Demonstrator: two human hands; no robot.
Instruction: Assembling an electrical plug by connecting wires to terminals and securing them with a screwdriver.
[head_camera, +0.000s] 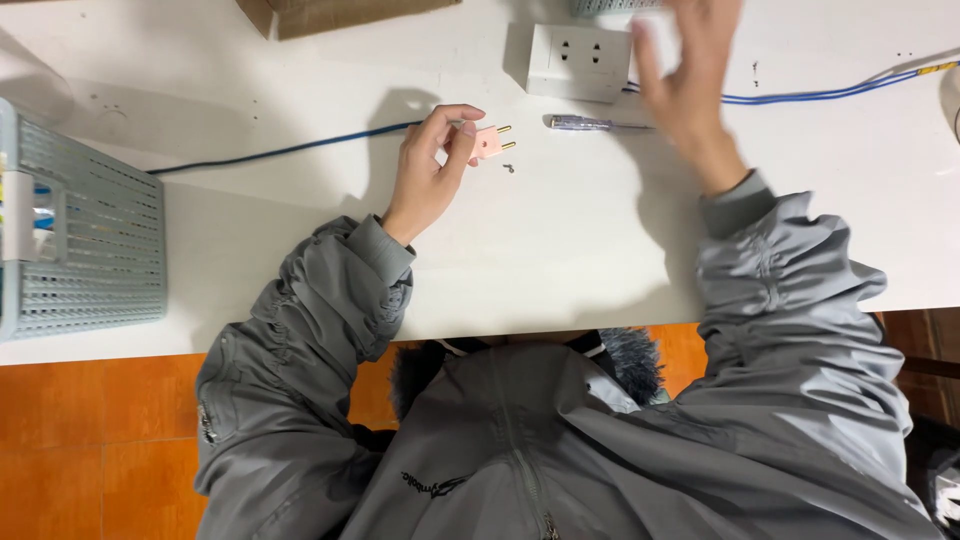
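- Left hand (428, 170) pinches a pink plug (487, 143) at its cable end, fingers closed, likely to steady it on the white table (560, 250).
- Plug's long axis lies across the table; its 2 brass pins point away from the grip toward a screwdriver (585, 123).
- Small screw (509, 168) lies just beyond the pins.
- Right hand (690, 80), blurred, fingers spread, holds nothing, above the screwdriver beside a white socket (580, 62).

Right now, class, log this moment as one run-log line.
left hand: holds pink plug on blue cable | right hand: raised, blurred, empty | screwdriver: lying beside white socket
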